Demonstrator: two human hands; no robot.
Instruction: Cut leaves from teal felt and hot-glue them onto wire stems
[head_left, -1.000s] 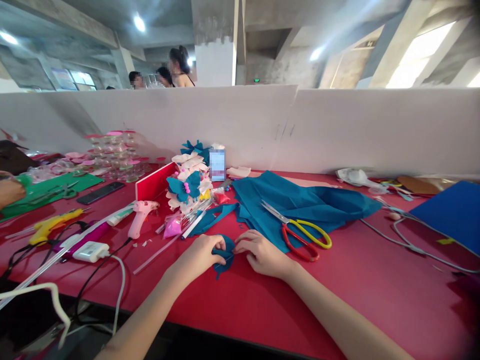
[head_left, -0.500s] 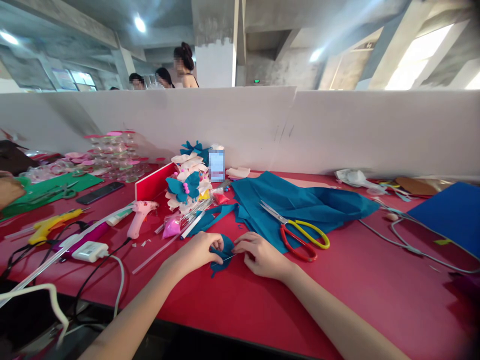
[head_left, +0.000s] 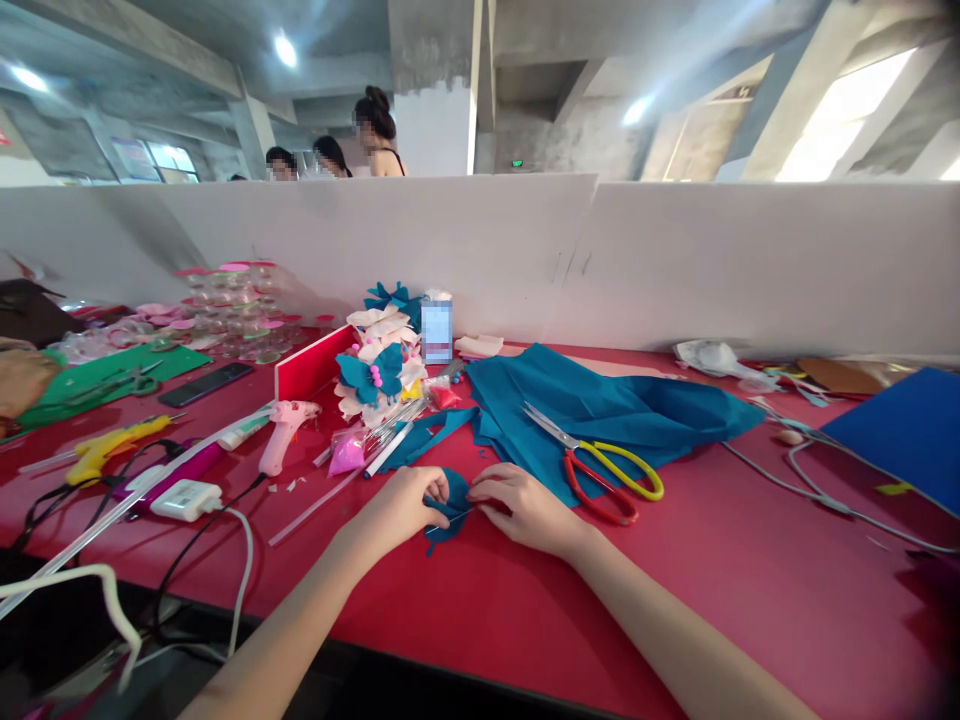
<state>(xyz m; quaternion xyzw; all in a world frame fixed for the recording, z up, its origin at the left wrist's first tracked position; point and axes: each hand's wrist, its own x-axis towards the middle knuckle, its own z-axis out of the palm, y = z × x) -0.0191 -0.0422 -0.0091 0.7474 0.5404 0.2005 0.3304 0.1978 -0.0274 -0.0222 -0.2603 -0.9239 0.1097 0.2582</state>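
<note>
Between my hands, low over the red table, is a small teal fabric piece (head_left: pixel 452 512) with a thin pale strand or wire across it. My left hand (head_left: pixel 411 500) pinches the piece from the left, thumb and fingers closed on it. From the right, the fingertips of my right hand (head_left: pixel 521 508) are pressed together at the piece's edge, by the end of the thin strand. Scissors (head_left: pixel 592 460) with one red and one yellow handle lie on a large teal cloth (head_left: pixel 600 395) just beyond my right hand.
Flowers of teal and pale fabric (head_left: pixel 375 375) stand behind, beside a lit phone (head_left: pixel 436 332). A pink glue gun (head_left: pixel 283 435), a yellow glue gun (head_left: pixel 112 448) and a power strip (head_left: pixel 161 485) with cables lie left. Another person's hand (head_left: pixel 26 380) rests at far left.
The whole view has shifted slightly. Both hands keep nearly the same place at the teal piece, with small finger movements only. The other person's hand at far left has moved a little.
</note>
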